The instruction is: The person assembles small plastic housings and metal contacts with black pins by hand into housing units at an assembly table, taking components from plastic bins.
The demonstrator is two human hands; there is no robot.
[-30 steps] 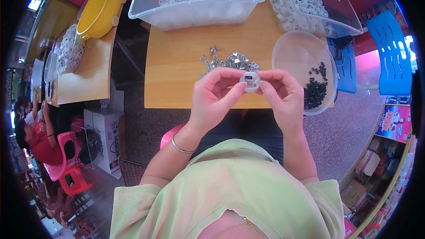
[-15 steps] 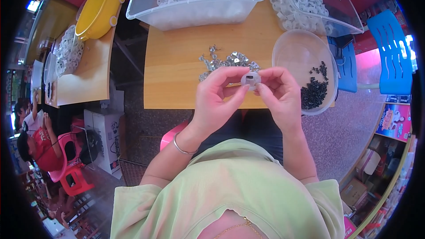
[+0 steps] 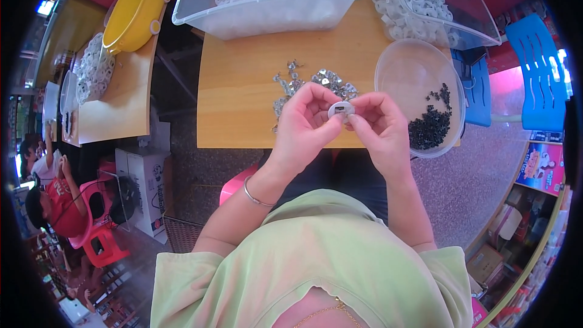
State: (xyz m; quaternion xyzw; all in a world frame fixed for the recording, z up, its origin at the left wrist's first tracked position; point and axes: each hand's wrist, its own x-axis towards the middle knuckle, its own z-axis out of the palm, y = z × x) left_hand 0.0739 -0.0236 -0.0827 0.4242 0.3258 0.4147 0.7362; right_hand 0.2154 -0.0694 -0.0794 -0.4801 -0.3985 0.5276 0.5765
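Between both hands, above the table's near edge, is a small round white plastic part point(image 3: 340, 109) with a dark slot in its face. My left hand point(image 3: 306, 123) pinches it from the left with thumb and fingers. From the right, my right hand point(image 3: 379, 130) grips the same part, thumb at its lower edge. Just beyond my hands lies a loose heap of small shiny metal pieces point(image 3: 328, 79), partly hidden by my left hand. A round clear tray point(image 3: 398, 64) beside my right hand holds a pile of tiny black pieces point(image 3: 430, 127).
A large clear bin point(image 3: 273, 18) of white plastic parts stands at the far side of the wooden table point(image 3: 243, 103). Another clear bin point(image 3: 461, 33) sits at the far right, near a blue chair point(image 3: 534, 73). Leftward, a second table point(image 3: 121, 109) carries a yellow basin point(image 3: 135, 15).
The white part has tilted, so its face looks narrower and its slot sits flatter. My left hand has risen slightly and its fingers have shifted around the part.
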